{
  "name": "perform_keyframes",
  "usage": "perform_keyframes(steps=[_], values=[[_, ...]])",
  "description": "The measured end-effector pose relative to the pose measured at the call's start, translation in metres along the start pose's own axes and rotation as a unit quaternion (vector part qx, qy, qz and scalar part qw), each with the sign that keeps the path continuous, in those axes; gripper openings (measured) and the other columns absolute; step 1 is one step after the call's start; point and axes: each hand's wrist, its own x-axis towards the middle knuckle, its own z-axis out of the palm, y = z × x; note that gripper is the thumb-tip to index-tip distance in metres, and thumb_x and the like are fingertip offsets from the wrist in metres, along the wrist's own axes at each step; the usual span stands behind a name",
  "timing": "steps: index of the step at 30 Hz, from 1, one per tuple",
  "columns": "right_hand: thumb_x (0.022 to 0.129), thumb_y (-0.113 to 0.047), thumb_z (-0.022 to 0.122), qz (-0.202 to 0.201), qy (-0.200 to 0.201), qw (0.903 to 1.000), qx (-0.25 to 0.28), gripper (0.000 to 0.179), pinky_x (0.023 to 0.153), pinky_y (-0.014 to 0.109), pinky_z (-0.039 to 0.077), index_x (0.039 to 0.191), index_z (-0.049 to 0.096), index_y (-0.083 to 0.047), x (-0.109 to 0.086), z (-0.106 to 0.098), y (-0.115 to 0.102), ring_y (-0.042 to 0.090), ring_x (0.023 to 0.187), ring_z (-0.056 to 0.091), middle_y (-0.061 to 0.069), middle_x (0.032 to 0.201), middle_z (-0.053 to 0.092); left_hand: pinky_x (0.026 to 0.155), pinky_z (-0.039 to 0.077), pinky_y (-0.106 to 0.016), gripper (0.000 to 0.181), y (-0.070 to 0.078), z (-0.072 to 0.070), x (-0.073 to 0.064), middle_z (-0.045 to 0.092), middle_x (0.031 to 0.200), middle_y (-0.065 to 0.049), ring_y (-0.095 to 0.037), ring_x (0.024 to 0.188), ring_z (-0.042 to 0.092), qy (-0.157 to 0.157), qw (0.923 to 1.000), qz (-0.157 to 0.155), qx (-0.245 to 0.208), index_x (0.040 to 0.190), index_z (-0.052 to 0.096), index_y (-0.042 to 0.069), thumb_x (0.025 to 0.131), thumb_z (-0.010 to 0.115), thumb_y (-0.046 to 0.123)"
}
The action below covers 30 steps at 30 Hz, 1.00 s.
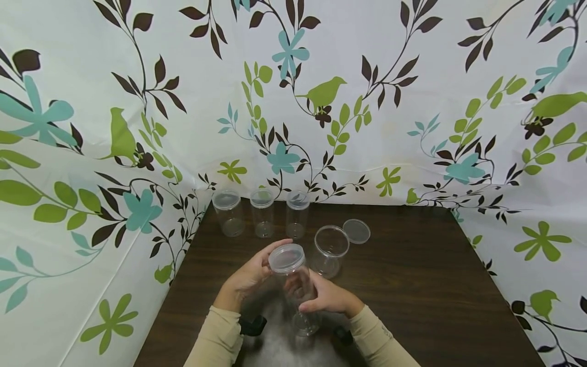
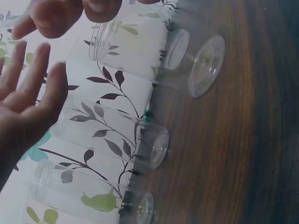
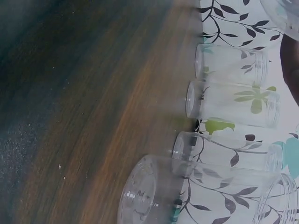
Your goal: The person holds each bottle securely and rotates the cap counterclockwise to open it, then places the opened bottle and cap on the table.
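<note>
In the head view, both hands are on a tall clear plastic jar point(image 1: 300, 300) tilted in front of me. Its translucent screw-type lid point(image 1: 287, 258) is on top. My left hand point(image 1: 247, 278) holds the lid from the left, its fingers bent around the far rim. Lower down, my right hand point(image 1: 332, 298) grips the jar's body from the right, thumb across the near side. Just behind the right hand stands a wider open jar point(image 1: 326, 262), with a flat round lid point(image 1: 356, 232) lying on the table beyond it.
Three lidded clear jars, a left one point(image 1: 229, 216), a middle one point(image 1: 263, 216) and a right one point(image 1: 298, 216), stand along the back of the dark wooden table point(image 1: 412, 275). A patterned sheet point(image 1: 348, 132) hangs behind and beside the table.
</note>
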Motion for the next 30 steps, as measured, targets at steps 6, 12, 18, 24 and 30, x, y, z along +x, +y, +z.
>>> perform_keyframes(steps=[6,12,18,24,30], values=[[0.094,-0.032,0.073,0.01,0.0,0.9998,-0.014,0.07,0.097,0.041,0.052,0.144,0.036,-0.001,0.0,0.0,0.001,0.027,0.117,0.061,0.023,0.129,0.059,0.106,0.042,-0.037,0.08,0.002,0.002,-0.001,0.056,0.143,-0.005,-0.021,0.13,0.051,-0.021,0.9997,-0.001,0.013,0.15,0.044,0.006,0.091,0.071,0.052],[0.089,-0.022,0.079,0.045,0.078,0.9935,-0.069,0.072,0.097,0.035,0.05,0.146,0.036,-0.01,-0.001,0.0,0.003,0.021,0.115,0.06,0.01,0.125,0.06,0.101,0.045,-0.033,0.066,0.001,0.008,0.001,0.057,0.136,-0.004,-0.017,0.123,0.054,0.036,0.9988,0.002,0.032,0.143,0.046,0.008,0.094,0.073,0.042],[0.082,-0.026,0.088,0.055,0.214,0.9459,-0.237,0.082,0.092,0.037,0.053,0.143,0.038,-0.004,0.006,0.009,0.011,0.02,0.112,0.06,0.009,0.127,0.058,0.096,0.045,-0.029,0.052,-0.004,0.03,0.013,0.058,0.128,-0.004,-0.015,0.116,0.056,0.22,0.9727,-0.009,0.074,0.125,0.043,0.003,0.091,0.078,0.022],[0.07,-0.041,0.093,0.059,0.333,0.8255,-0.452,0.091,0.073,0.041,0.055,0.135,0.045,0.001,0.013,0.022,0.019,0.021,0.089,0.065,0.01,0.107,0.065,0.088,0.051,-0.026,0.05,-0.015,0.051,0.03,0.061,0.127,-0.018,-0.016,0.104,0.061,0.36,0.9259,0.0,0.114,0.123,0.043,-0.001,0.088,0.077,0.009],[0.068,-0.044,0.094,0.061,0.359,0.7889,-0.495,0.091,0.062,0.04,0.054,0.132,0.047,0.001,0.014,0.026,0.022,0.021,0.077,0.064,0.008,0.095,0.065,0.076,0.052,-0.024,0.052,-0.02,0.057,0.034,0.063,0.115,-0.018,-0.016,0.089,0.062,0.405,0.903,0.002,0.143,0.123,0.047,0.0,0.085,0.08,0.011]])
